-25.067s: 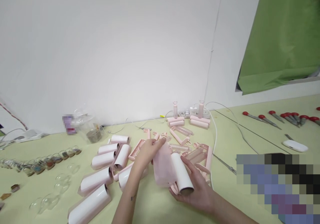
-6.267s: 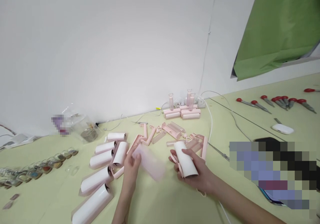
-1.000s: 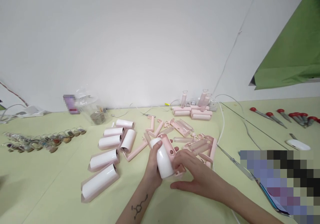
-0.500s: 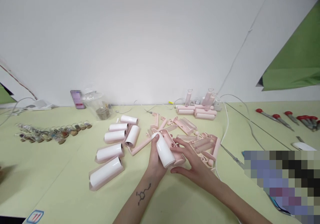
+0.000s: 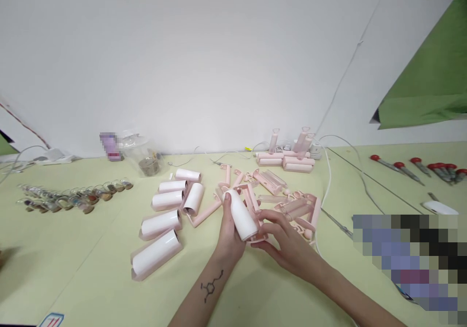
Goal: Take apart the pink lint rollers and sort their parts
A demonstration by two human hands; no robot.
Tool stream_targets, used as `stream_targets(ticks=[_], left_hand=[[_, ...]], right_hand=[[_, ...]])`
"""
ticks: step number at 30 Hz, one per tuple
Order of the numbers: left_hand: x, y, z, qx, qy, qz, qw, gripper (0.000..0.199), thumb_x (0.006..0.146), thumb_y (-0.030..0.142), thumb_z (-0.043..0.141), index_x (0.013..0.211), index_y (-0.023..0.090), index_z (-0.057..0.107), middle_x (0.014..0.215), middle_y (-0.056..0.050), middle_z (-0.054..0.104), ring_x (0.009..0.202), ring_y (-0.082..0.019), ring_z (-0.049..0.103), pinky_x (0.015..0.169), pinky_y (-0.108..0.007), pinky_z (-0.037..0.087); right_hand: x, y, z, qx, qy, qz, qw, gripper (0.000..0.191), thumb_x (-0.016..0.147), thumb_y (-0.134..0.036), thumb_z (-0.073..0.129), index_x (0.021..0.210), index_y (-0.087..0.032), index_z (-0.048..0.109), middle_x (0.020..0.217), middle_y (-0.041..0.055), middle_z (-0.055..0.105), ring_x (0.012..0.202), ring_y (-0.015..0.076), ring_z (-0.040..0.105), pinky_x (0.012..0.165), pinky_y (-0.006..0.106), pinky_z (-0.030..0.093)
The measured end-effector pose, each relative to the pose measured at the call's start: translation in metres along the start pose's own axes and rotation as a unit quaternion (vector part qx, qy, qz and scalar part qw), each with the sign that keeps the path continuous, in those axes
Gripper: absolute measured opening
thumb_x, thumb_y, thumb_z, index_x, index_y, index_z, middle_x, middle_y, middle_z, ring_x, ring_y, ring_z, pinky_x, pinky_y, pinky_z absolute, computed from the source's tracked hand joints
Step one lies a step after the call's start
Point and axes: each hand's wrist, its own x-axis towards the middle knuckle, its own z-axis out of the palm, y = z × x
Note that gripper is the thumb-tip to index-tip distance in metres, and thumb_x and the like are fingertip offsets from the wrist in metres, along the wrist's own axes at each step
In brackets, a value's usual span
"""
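Observation:
A glossy white roll (image 5: 242, 217) lies tilted in my left hand (image 5: 229, 234), whose thumb presses along its upper left side. Right beside the roll, and partly behind it, is a pink plastic casing (image 5: 250, 196). My right hand (image 5: 286, 237) grips the casing's lower right end, fingers on top and thumb underneath. How roll and casing join is hidden by the fingers. Just beyond the hands lies a pile of loose pink parts (image 5: 268, 181) and clear pink tubes (image 5: 295, 209). Several more white rolls (image 5: 156, 254) rest to the left, some in translucent sleeves.
At the back right stand pink cased rollers (image 5: 298, 164) with upright handles. A plastic cup (image 5: 148, 156) is at the back left, near rows of small glass domes (image 5: 91, 196). White cable (image 5: 329, 176) and red-ended tools (image 5: 404, 169) lie to the right.
The pink casing has turned beside the white roll, showing its open frame more. My right hand has closed in from spread fingers to a grip on the casing's lower end.

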Motion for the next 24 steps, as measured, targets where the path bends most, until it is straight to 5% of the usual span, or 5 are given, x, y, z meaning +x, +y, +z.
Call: stream_targets(ticks=[7,13,18,22,24], left_hand=[[-0.003,-0.007,0.001,0.038,0.033,0.016,0.999,0.041,0.073,0.048,0.058,0.099,0.017,0.054,0.058,0.003,0.051,0.055,-0.012,0.056,0.061,-0.024,0.045],[-0.004,-0.013,0.006,0.058,0.071,0.007,0.996,0.038,0.072,0.05,0.057,0.084,0.014,0.055,0.059,0.0,0.057,0.056,-0.015,0.058,0.056,-0.023,0.046],[-0.022,-0.005,-0.001,0.197,0.005,-0.01,0.98,0.039,0.063,0.029,0.07,0.096,0.018,0.051,0.067,-0.001,0.062,0.059,-0.019,0.061,0.053,-0.028,0.048],[-0.049,-0.003,-0.011,0.257,-0.01,-0.108,0.96,0.032,0.061,0.016,0.065,0.089,0.018,0.05,0.063,-0.002,0.062,0.055,-0.021,0.061,0.051,-0.033,0.049],[-0.06,-0.005,-0.012,0.279,-0.024,-0.135,0.95,0.032,0.059,0.012,0.061,0.089,0.018,0.051,0.063,-0.002,0.061,0.053,-0.02,0.06,0.05,-0.033,0.048]], right_hand=[[-0.009,-0.003,-0.004,-0.016,0.001,0.033,0.999,0.035,0.08,-0.02,0.052,0.109,-0.025,0.034,0.101,0.0095,0.051,0.098,0.0244,0.053,0.076,0.041,0.048],[-0.011,-0.01,-0.003,-0.023,-0.043,0.064,0.997,0.07,0.08,-0.027,0.053,0.134,-0.027,0.009,0.131,0.0122,0.038,0.122,0.028,0.035,0.091,0.045,0.04],[-0.008,-0.009,-0.014,0.025,-0.098,0.081,0.992,0.105,0.057,-0.041,0.072,0.136,-0.027,0.003,0.134,0.0134,0.032,0.121,0.035,0.034,0.09,0.047,0.04],[-0.001,-0.01,-0.046,0.062,-0.095,0.102,0.988,0.066,0.068,-0.032,0.064,0.124,-0.027,0.031,0.117,0.0098,0.047,0.109,0.0273,0.045,0.083,0.038,0.043],[0.007,-0.011,-0.059,0.053,-0.143,0.081,0.985,0.04,0.071,-0.026,0.059,0.109,-0.025,0.046,0.101,0.0063,0.056,0.094,0.023,0.053,0.075,0.033,0.045]])
